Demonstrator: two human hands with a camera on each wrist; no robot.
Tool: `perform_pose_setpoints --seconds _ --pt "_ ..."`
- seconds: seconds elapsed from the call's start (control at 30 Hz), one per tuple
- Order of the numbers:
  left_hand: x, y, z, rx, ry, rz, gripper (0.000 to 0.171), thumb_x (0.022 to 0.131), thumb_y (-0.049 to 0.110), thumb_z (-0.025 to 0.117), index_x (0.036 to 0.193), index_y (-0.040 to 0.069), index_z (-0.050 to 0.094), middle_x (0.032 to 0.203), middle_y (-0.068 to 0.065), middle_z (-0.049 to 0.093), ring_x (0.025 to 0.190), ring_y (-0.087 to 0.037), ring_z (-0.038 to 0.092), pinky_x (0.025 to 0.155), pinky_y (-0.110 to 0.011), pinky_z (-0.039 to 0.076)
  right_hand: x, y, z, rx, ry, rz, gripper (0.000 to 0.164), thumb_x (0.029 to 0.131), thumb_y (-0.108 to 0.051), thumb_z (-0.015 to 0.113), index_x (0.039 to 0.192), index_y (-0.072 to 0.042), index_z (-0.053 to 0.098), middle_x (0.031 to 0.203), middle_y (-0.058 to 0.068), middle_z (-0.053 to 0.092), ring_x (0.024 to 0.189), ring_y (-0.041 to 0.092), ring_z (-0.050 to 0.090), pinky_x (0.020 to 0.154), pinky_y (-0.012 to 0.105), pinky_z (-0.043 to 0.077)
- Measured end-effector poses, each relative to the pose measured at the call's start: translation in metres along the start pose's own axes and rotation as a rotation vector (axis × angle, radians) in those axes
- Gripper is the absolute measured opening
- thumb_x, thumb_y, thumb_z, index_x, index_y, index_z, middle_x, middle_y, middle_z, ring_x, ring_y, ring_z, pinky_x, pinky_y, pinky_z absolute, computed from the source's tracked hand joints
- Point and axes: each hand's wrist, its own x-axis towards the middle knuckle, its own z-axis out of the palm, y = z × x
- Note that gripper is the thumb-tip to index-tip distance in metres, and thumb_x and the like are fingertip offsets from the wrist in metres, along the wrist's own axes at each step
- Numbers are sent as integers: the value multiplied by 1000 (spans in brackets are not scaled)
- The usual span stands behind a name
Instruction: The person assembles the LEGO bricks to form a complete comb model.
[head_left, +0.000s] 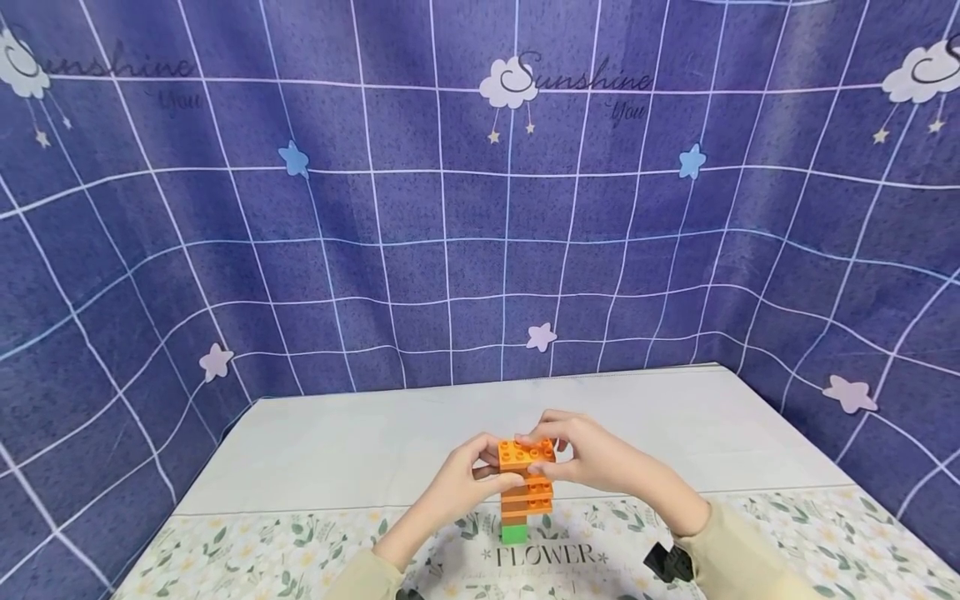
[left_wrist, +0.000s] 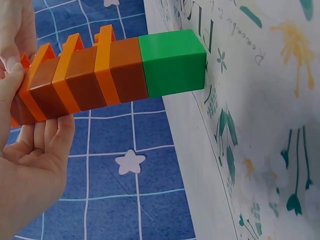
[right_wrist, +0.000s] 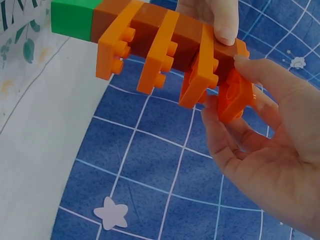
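A tower of toy building bricks stands upright, with a green brick (left_wrist: 172,62) at its foot. Above it, brown bricks (left_wrist: 129,67) alternate with flat orange bricks (right_wrist: 161,52), whose studded ends jut out to the right. My left hand (head_left: 463,482) grips the tower near its top from the left, its thumb across the front. On the other side, my right hand (head_left: 588,450) pinches the overhanging end of the topmost orange brick (head_left: 516,452) between thumb and fingers. How firmly that top brick sits on the one below cannot be made out.
The tower stands on a table cover (head_left: 300,550) with flower print and the word FLOWER; behind lies a plain white strip (head_left: 360,442). A blue gridded curtain (head_left: 465,208) with stars and clouds encloses the back and sides. A black object (head_left: 667,562) is at the right wrist.
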Motion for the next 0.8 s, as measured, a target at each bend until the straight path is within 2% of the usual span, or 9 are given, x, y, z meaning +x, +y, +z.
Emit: perform_pose_setpoints --seconds 0.3,0.8 --pt "0 0 0 -6 -3 6 35 83 27 72 107 6 58 101 -6 58 94 -14 56 93 -20 49 -1 3 2 16 15 9 28 85 -18 68 112 -11 67 93 -6 60 76 2 50 64 18 48" --pt "0 -1 1 -25 -2 -6 34 82 25 73 104 5 57 99 -7 58 93 -14 57 90 -19 50 -5 12 9 76 70 -44 31 87 -23 67 116 -11 65 96 -5 63 82 5 55 69 21 50"
